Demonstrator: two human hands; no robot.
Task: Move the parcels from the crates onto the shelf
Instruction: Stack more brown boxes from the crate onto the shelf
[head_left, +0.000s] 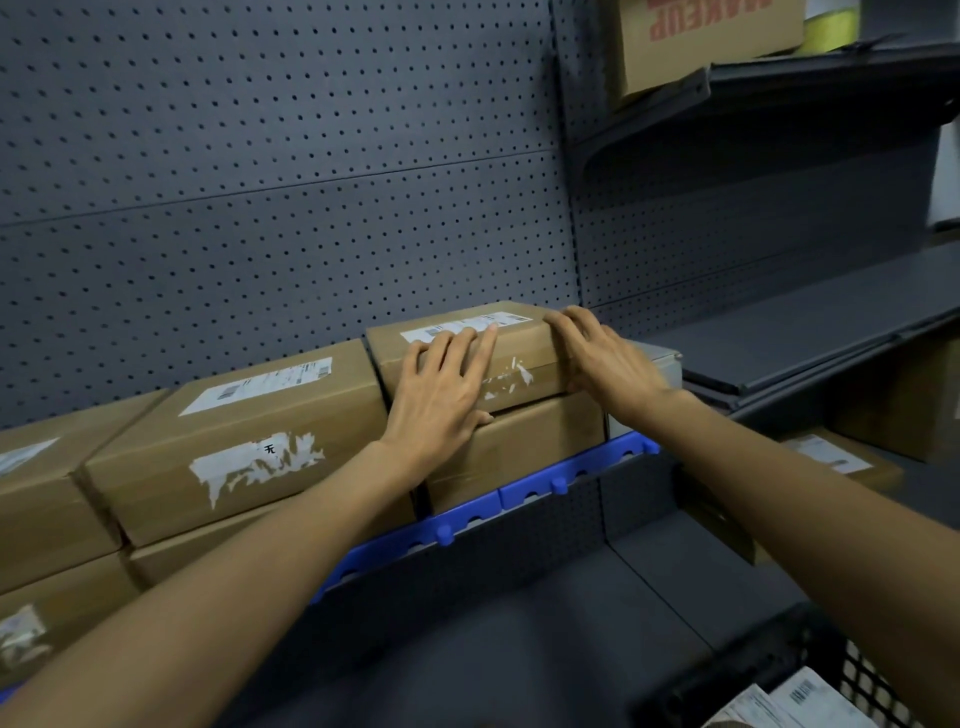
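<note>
A brown cardboard parcel (524, 348) with a white label lies on top of another brown parcel (530, 447) at the right end of a row on the shelf (519, 496) with a blue front rail. My left hand (441, 395) lies flat on the top parcel's lid, fingers straight, thumb at its front edge. My right hand (602, 358) presses against the parcel's right end, fingers bent over the top corner. More stacked parcels (244, 431) fill the shelf to the left. A black crate (831, 675) holding labelled parcels sits at the bottom right.
Grey pegboard (260, 182) backs the shelf. To the right stand further dark shelves (810, 327); the upper one carries a cardboard box (701, 41) with red lettering. A lower shelf (597, 597) lies beneath, and another parcel (841, 457) rests at the right.
</note>
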